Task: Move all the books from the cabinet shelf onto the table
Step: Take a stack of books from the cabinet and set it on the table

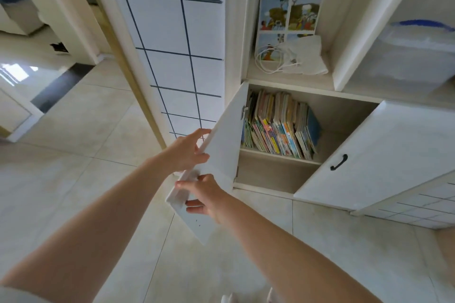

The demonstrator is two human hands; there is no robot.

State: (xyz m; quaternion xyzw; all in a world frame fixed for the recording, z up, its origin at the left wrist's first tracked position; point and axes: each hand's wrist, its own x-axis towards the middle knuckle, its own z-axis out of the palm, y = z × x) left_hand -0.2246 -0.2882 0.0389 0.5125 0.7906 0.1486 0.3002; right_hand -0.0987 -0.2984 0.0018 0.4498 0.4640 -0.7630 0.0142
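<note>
A row of several thin, colourful books (280, 125) stands leaning on the upper shelf (278, 156) inside a low white cabinet. The cabinet's left door (221, 155) is swung wide open towards me. My left hand (187, 152) holds the door's free edge higher up, fingers wrapped over it. My right hand (204, 197) grips the same edge lower down, thumb on the inner face. The right door (376, 155), with a black handle (339, 162), is also open. No table is in view.
An open niche above the cabinet holds a picture sheet (290, 12), a white cable (268, 61) and a folded cloth (307, 56). A plastic tub (413, 56) sits in the compartment to the right. A tiled column (170, 44) stands left of the cabinet, with pale floor tiles below.
</note>
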